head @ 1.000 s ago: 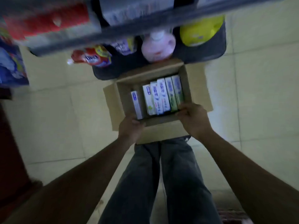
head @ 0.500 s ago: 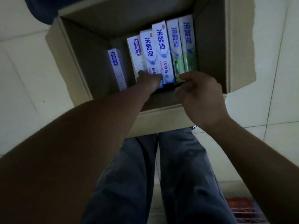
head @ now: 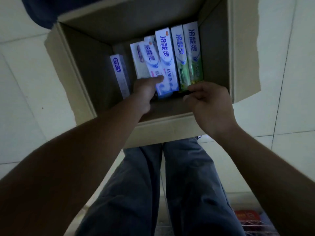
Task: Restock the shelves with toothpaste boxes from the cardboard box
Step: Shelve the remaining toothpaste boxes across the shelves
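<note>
An open cardboard box (head: 80, 68) stands on the floor in front of my legs. Several toothpaste boxes stand side by side inside it. My left hand (head: 144, 91) reaches in, its thumb lying on the near end of a blue-and-white toothpaste box (head: 166, 57); the fingers are hidden beneath. My right hand (head: 209, 103) pinches the near ends of two green toothpaste boxes (head: 187, 57) by the right wall. A white-and-red toothpaste box (head: 139, 63) leans left of the blue ones. One small blue-labelled toothpaste box (head: 119, 72) stands apart at the left.
Pale floor tiles (head: 25, 82) surround the cardboard box. A dark shelf base (head: 42, 12) shows at the top left. My legs in grey trousers (head: 153, 184) fill the lower middle. A red package (head: 247, 217) lies at the bottom right.
The view has dropped close to the cardboard box. My left hand moved from the near rim into it and onto the blue boxes, which now tilt. My right hand stayed at the green boxes.
</note>
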{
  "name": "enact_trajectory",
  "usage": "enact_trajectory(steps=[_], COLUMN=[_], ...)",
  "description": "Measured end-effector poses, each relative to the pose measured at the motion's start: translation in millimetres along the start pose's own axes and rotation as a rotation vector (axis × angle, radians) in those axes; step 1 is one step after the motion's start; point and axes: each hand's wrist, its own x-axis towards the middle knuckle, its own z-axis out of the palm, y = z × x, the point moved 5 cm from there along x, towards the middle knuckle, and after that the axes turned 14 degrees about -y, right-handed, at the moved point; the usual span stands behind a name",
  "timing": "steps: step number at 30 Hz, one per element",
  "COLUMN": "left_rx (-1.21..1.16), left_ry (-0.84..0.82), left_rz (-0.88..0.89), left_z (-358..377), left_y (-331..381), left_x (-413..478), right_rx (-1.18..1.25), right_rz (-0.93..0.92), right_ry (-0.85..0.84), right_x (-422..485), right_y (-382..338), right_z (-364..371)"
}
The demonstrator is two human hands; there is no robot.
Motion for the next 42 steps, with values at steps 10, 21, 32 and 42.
enact_trajectory(steps=[10, 21, 32, 42], left_rx=[-0.284, 1.02, 0.99, 0.648], left_ry=[-0.387, 0.083, -0.049, -0.064], left_rz=[-0.14, 0.451, 0.47, 0.665], left_z=[-8, 3, 5, -44], left_y=[3, 111, 100, 134], left_x=[-116, 43, 95, -121], right_rx=[0.372, 0.33, 0.45, 0.653], right_rz=[0.134, 0.029, -0.001, -0.102], right_ry=[-0.202, 0.178, 0.226, 0.212], right_x=[-18, -43, -54, -110], right_y=[-24, 14, 35, -56], right_z=[41, -52, -64, -90])
